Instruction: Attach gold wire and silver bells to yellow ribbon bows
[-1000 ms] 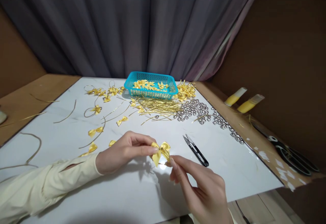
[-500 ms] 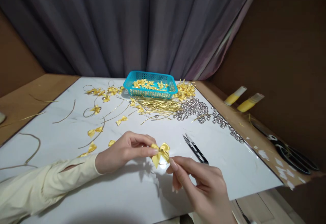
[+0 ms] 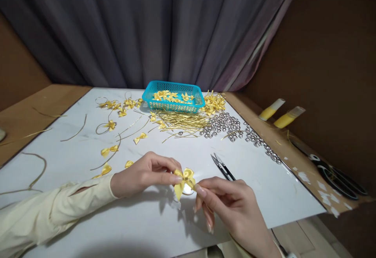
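A small yellow ribbon bow (image 3: 184, 179) is held just above the white table (image 3: 141, 226), near its front edge. My left hand (image 3: 145, 174) pinches the bow's left loop between thumb and forefinger. My right hand (image 3: 232, 207) pinches the bow's right side with its fingertips. A silver bead seems to sit behind the bow, mostly hidden. Black thread snips (image 3: 223, 167) lie just right of my hands.
A turquoise basket (image 3: 173, 96) of yellow bows stands at the back. In front of it lie gold wires (image 3: 182, 123) and silver beads (image 3: 226, 125). Loose bows (image 3: 110, 150) and cords are scattered at the left. Large scissors (image 3: 331, 170) and two yellow tubes (image 3: 282, 115) lie at the right.
Both hands have lowered the bow slightly toward the table and the right hand has shifted left, closing in on the bow. Nothing else has moved.
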`<act>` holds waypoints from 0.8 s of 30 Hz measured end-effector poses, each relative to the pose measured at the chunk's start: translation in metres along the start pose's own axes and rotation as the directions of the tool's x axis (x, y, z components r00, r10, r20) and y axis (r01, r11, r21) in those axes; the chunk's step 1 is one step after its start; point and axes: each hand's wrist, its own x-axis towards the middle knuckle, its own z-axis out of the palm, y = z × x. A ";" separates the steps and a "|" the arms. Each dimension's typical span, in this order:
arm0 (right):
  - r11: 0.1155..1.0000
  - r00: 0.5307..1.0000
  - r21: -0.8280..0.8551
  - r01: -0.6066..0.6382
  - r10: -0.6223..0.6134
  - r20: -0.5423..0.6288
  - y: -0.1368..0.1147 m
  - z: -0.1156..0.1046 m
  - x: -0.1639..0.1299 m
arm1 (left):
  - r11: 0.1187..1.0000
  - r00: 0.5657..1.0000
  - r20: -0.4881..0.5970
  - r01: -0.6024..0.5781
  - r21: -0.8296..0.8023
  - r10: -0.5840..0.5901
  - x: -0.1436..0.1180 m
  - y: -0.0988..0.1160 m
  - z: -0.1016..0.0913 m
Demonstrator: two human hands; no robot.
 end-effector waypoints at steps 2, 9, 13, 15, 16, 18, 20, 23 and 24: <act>0.997 0.998 0.059 -0.047 0.045 0.034 0.001 -0.001 0.001 | 0.999 0.999 0.012 -0.029 0.026 0.029 0.000 0.000 0.000; 0.954 0.974 0.235 -0.186 0.147 0.174 0.001 -0.009 0.005 | 0.945 0.971 0.070 -0.237 0.227 0.227 -0.001 0.004 -0.001; 0.952 0.958 0.195 -0.236 0.194 0.213 -0.001 -0.027 0.005 | 0.895 0.951 0.104 -0.308 0.323 0.290 -0.002 0.008 0.000; 0.973 0.984 0.178 -0.150 0.129 0.122 -0.003 -0.033 0.005 | 0.859 0.939 0.125 -0.342 0.380 0.319 -0.002 0.010 0.001; 0.984 0.995 0.155 -0.085 0.075 0.072 -0.004 -0.034 0.005 | 0.839 0.934 0.140 -0.358 0.411 0.330 -0.003 0.010 0.001; 0.996 0.998 0.067 0.050 -0.053 0.034 -0.008 -0.031 0.005 | 0.804 0.929 0.162 -0.369 0.467 0.332 -0.003 0.011 0.002; 0.988 0.986 -0.040 0.150 -0.147 0.076 -0.011 -0.024 0.005 | 0.783 0.931 0.177 -0.363 0.505 0.318 -0.004 0.012 0.004; 0.952 0.961 -0.148 0.268 -0.254 0.107 -0.014 -0.013 0.004 | 0.760 0.935 0.198 -0.354 0.545 0.294 -0.005 0.014 0.005; 0.938 0.952 -0.172 0.302 -0.288 0.103 -0.014 -0.010 0.003 | 0.753 0.935 0.202 -0.355 0.554 0.293 -0.005 0.014 0.005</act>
